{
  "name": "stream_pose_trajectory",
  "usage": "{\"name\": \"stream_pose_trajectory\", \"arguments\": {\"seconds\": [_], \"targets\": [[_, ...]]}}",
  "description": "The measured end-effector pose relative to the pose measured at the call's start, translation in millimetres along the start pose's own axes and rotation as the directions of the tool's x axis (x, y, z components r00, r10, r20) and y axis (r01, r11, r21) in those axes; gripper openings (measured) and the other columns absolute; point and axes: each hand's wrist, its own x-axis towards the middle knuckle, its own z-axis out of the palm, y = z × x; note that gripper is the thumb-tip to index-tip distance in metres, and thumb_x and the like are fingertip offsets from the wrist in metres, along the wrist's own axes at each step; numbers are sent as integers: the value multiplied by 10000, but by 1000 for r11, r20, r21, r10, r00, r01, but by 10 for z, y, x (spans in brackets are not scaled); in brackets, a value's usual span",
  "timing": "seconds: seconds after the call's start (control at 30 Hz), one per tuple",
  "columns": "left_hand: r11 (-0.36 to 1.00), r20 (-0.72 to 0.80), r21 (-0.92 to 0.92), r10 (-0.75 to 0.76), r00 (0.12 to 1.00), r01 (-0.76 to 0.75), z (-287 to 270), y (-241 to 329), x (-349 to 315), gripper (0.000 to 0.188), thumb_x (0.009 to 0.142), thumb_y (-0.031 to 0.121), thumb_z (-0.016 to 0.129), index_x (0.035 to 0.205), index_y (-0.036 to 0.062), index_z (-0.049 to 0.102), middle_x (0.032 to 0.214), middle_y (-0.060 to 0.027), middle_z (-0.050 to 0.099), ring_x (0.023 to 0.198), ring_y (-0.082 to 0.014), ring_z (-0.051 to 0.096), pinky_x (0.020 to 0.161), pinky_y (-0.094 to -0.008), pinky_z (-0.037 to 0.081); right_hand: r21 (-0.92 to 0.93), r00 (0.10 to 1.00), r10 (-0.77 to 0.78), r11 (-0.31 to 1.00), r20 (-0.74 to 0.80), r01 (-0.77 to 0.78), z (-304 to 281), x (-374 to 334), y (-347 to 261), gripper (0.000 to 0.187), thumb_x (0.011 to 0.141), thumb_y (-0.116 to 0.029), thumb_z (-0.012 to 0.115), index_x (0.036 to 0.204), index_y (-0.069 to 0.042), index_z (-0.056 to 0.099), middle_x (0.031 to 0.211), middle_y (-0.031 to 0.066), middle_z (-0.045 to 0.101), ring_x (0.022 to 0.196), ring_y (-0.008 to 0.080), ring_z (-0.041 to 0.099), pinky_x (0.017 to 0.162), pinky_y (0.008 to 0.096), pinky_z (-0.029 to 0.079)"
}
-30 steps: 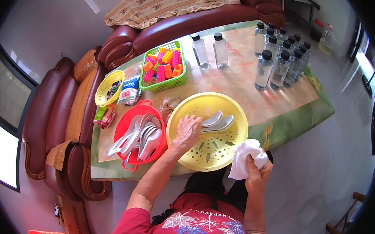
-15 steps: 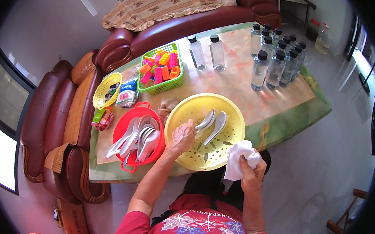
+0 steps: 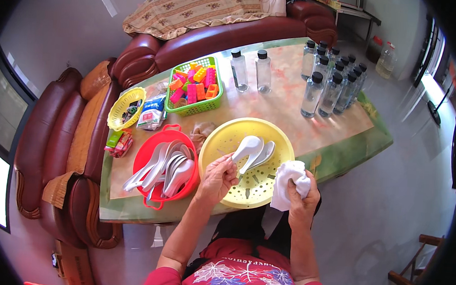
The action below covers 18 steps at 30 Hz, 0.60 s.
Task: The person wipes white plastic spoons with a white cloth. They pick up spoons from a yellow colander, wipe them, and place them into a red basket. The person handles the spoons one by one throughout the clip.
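On the tabletop (image 3: 284,107) before us, we hold a white spoon (image 3: 249,146) above the yellow colander (image 3: 218,142).
Besides that colander at the near edge, we see a red basket (image 3: 191,186) of pale spoons just to its left, a green basket (image 3: 194,107) of coloured blocks farther back, and clear black-capped bottles (image 3: 312,98) at far right; our left grip (image 3: 219,179) pinches the white spoon by its handle, bowl pointing away from us, while our right grip (image 3: 305,198) clasps a bunched white cloth (image 3: 290,182) by the colander's right rim, though we cannot tell whether they touch; other white spoons (image 3: 269,150) lie inside the colander.
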Motion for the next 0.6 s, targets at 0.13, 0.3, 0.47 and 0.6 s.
{"name": "stream_pose_trajectory", "arguments": {"seconds": [0.13, 0.3, 0.47, 0.6], "targets": [[998, -64, -25, 57, 996, -59, 181, -181, -153, 276, 915, 91, 480, 1187, 50, 456, 685, 24, 383, 572, -77, 348, 522, -228, 347, -354, 951, -292, 883, 100, 308, 165, 74, 74, 414, 775, -66, 660, 1149, 25, 506, 1038, 121, 554, 934, 215, 560, 825, 314, 444], [993, -157, -15, 111, 981, -114, 423, -371, -351, 271, 957, 141, 445, 1205, 37, 485, 868, 4, 565, 701, -51, 515, 605, -216, 445, -516, 765, -481, 565, 429, 644, 562, 61, 102, 442, 746, -128, 607, 1156, 13, 520, 1206, 172, 471, 1126, 371, 420, 953, 431, 349], [993, -80, 12, 118, 990, -118, 387, -403, -484, 275, 956, 139, 452, 1202, 25, 498, 833, 16, 554, 697, -38, 504, 610, -197, 430, -614, 740, -507, 430, 442, 662, 683, 162, 77, 429, 738, -114, 626, 1137, 10, 527, 1232, 195, 458, 1174, 404, 410, 952, 437, 357], [990, 67, -26, 137, 988, -135, 214, -476, -473, 282, 949, 114, 458, 1214, 26, 503, 723, 43, 425, 612, -44, 360, 560, -191, 338, -435, 836, -420, 717, 354, 545, 657, 390, 151, 428, 735, -136, 623, 1124, 9, 519, 1161, 222, 492, 1032, 418, 507, 872, 428, 427]]}}
